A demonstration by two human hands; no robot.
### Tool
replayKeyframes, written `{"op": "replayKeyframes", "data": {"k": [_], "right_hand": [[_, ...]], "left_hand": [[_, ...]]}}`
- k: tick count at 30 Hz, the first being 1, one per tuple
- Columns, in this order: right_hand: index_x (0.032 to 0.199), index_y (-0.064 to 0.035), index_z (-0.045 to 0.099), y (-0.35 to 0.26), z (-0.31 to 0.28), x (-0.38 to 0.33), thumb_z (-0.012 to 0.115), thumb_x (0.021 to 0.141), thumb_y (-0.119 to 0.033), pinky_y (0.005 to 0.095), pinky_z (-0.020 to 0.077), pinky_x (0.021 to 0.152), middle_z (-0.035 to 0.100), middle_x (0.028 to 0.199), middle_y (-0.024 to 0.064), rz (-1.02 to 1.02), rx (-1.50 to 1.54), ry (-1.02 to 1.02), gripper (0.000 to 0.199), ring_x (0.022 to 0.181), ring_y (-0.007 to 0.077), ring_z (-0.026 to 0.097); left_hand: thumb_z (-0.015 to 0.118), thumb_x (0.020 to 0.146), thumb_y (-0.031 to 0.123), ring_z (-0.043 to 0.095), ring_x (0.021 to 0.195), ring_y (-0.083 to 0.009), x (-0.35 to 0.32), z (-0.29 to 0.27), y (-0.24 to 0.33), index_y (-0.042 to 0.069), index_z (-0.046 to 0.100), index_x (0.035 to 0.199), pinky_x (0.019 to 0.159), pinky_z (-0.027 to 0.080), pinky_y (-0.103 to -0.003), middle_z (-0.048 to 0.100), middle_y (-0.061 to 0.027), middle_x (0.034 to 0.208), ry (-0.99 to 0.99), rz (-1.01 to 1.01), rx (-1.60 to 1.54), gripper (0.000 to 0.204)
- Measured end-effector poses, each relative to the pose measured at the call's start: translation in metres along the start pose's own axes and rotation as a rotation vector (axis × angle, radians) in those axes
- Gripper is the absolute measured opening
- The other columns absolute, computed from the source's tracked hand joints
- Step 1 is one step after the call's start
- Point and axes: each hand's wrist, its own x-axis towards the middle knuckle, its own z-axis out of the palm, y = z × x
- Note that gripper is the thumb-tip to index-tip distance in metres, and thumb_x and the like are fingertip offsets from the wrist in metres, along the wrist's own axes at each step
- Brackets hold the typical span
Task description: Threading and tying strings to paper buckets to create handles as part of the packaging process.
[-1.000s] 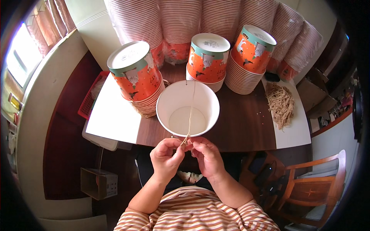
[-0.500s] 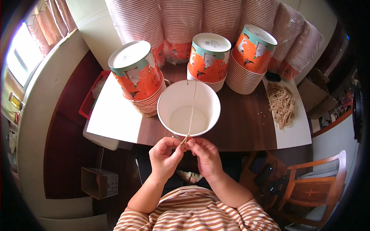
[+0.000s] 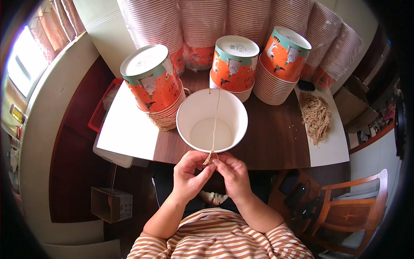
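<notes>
A paper bucket [image 3: 194, 116], white inside, stands mouth up at the table's front edge. From its far rim a thin beige string [image 3: 215, 116] runs across the opening to the near rim, where it meets a small loop or knot. My left hand [image 3: 189, 172] pinches the string just in front of the near rim, thumb and forefinger together. Close beside it, my right hand [image 3: 233, 172] is closed at the same spot, its fingertips on the string end. The exact grip between the fingertips is partly hidden.
Upside-down stacks of orange-and-green buckets stand at the left [image 3: 153, 88], middle [image 3: 234, 64] and right [image 3: 284, 54]. Behind them rise tall plastic-wrapped stacks [image 3: 202, 26]. A bundle of beige strings [image 3: 316, 116] lies on the table's right side. A wooden chair [image 3: 349, 211] stands at lower right.
My hands have shifted slightly up and right and come closer together at the rim. My left thumb now reaches nearer the right fingers. The string still crosses the bucket.
</notes>
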Motion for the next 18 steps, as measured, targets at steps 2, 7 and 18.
{"op": "replayKeyframes", "data": {"k": [2,7,18], "right_hand": [[0.102,0.0033,0.065,0.0,-0.001,0.001,0.059,0.092,-0.008,0.0236,0.0474,0.084,0.066,0.1,0.0057,-0.045,-0.025,0.004,0.016,0.091,0.0097,0.06],[0.101,0.0028,0.066,0.003,-0.003,0.003,0.06,0.091,-0.008,0.0219,0.0474,0.078,0.065,0.098,0.0035,-0.081,-0.071,-0.002,0.015,0.086,0.008,0.059],[0.091,0.0045,0.065,-0.004,-0.005,0.002,0.06,0.091,-0.008,0.0229,0.05,0.075,0.067,0.092,0.0052,-0.205,-0.441,0.055,0.014,0.081,0.0102,0.063]], "left_hand": [[0.064,0.081,-0.006,0.06,0.083,-0.0092,0.001,0.0,0.001,-0.003,0.062,0.101,0.073,0.048,-0.021,0.06,-0.0051,0.097,0.0,0.01,0.02,0.021],[0.064,0.082,-0.007,0.059,0.085,-0.0104,0.003,-0.001,0.005,-0.006,0.063,0.094,0.07,0.048,-0.021,0.058,-0.006,0.096,0.006,0.036,0.104,0.012],[0.059,0.086,-0.005,0.057,0.073,-0.0056,0.001,-0.002,0.002,-0.002,0.058,0.091,0.065,0.046,-0.018,0.062,-0.0026,0.088,0.036,-0.092,-0.151,0.006]]}}
